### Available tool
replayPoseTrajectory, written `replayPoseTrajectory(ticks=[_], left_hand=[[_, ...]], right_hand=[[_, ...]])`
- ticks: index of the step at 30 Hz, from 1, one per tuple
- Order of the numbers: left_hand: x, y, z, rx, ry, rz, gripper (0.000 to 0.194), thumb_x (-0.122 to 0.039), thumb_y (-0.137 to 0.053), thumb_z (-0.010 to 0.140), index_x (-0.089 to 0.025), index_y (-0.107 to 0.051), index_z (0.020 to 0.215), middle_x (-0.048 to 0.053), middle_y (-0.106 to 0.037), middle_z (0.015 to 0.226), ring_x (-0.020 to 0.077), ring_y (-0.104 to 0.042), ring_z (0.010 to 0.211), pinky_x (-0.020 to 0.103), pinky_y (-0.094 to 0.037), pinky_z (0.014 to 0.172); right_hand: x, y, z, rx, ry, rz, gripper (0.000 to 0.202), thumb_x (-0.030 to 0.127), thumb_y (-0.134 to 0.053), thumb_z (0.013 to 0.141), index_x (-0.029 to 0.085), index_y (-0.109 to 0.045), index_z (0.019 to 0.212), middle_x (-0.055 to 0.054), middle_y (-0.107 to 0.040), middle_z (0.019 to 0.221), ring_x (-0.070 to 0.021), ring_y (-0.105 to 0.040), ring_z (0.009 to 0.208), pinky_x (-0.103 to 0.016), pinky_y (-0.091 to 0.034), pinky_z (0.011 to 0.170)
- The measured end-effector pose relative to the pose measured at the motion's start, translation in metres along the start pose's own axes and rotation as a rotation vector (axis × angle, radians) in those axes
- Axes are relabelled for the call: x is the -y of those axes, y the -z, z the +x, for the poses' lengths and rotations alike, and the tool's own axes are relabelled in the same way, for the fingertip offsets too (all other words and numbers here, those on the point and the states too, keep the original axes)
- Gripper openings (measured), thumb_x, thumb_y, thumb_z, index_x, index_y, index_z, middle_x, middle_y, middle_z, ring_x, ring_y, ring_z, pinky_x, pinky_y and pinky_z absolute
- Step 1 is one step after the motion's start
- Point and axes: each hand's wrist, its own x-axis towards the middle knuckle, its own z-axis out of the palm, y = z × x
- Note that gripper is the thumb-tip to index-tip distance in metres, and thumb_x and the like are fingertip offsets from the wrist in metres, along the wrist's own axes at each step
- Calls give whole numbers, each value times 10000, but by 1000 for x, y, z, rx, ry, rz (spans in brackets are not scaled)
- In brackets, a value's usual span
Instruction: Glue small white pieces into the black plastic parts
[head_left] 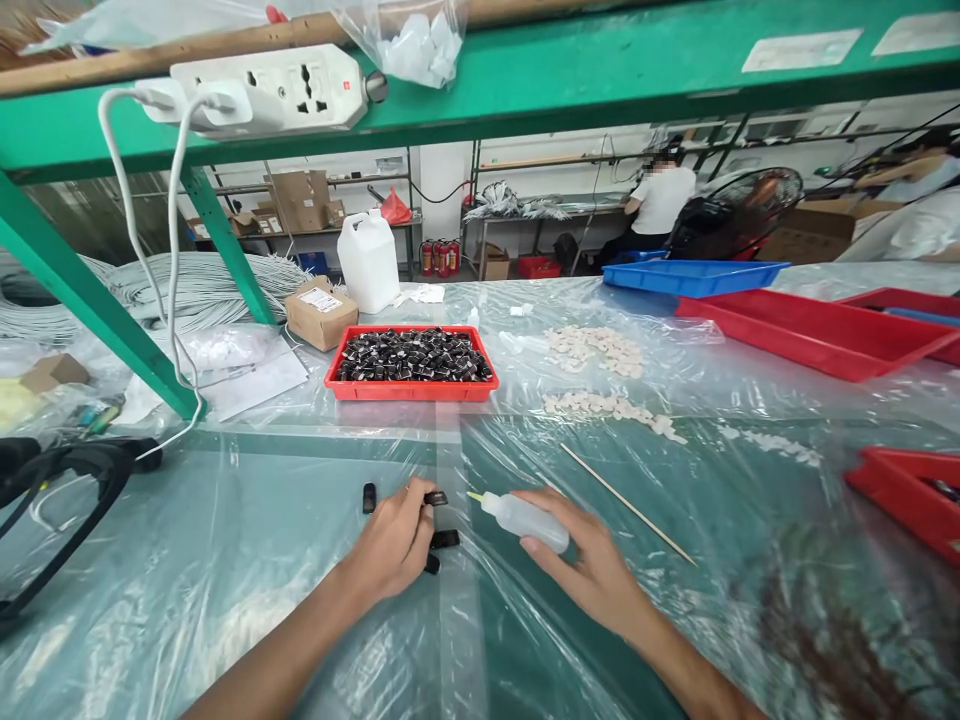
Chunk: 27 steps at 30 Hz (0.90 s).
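Between the thumb and fingers of my left hand [391,540] is a small black part [435,498]. Other black parts lie by that hand: one to its left [369,498], one to its right [445,539] and a partly covered one just below. My right hand [589,560] is wrapped round a translucent squeeze bottle [532,522], which lies tilted with its yellowish nozzle pointing left at the held part, a small gap apart. A thin wooden stick [628,505] rests on the plastic sheet right of the bottle.
A red tray [411,393] full of black parts stands ahead, with pale flat pieces [592,350] to its right. Blue [694,278] and red trays [817,335] sit at the back right. A green frame [525,75] with a power strip [270,90] crosses above. A person [664,195] sits behind.
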Motion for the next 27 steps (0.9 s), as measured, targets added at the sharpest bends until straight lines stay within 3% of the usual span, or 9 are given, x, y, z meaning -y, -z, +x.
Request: replayPoseTrajectory(ticks=[3,8,13,17,21,24,27], left_hand=[[-6,2,-4,11,-50,-8,145,-300,-357,1060,-253,-459,1151,-4,-639,918,158,-608,636,274,-507,618],[-4,0,-5,-3,-145,12,118,-280,-338,1078,-250,-432,1142,9,-606,970,154,-615,677,268,-495,627],[-5,1,-4,6,-235,14,132,-203,-314,1073,-243,-398,1166,12,-619,981,139,-629,676,254,-509,625],[-10,2,-3,20,-288,-2,164,-173,-306,1072,-254,-351,1207,24,-631,1056,128,-618,664,252,-520,623],[-15,2,0,20,-309,-23,139,-171,-287,1087,-241,-360,1183,20,-640,1014,115,-604,647,242,-528,623],[-18,2,0,21,-327,-35,139,-166,-293,1087,-228,-362,1191,35,-644,1037,127,-653,729,245,-552,660],[-21,0,0,31,-350,-51,166,-151,-290,1079,-225,-346,1217,57,-642,1088,169,-694,913,275,-575,742]], right_hand=[[7,3,-4,-9,76,35,312,465,-875,1167,405,-935,1467,-60,-983,1174,-291,-910,855,-322,-679,654],[14,10,-4,-44,145,55,273,485,-904,1131,387,-955,1381,-23,-929,971,-255,-822,677,-319,-650,592],[23,14,-10,-73,184,35,322,370,-935,1065,404,-955,1385,-35,-969,996,-324,-895,715,-413,-754,683],[31,12,-15,-47,208,27,479,310,-930,1046,463,-867,1495,-9,-939,962,-314,-864,675,-372,-675,567],[38,12,-16,-61,263,-77,424,363,-850,1111,431,-789,1524,-24,-919,952,-299,-865,658,-354,-691,551],[42,15,-19,-68,292,-155,394,384,-791,1143,392,-765,1536,-58,-924,967,-318,-920,713,-362,-742,573],[41,15,-27,-73,275,-184,446,361,-815,1132,394,-790,1576,-74,-950,1003,-337,-964,783,-430,-844,739]])
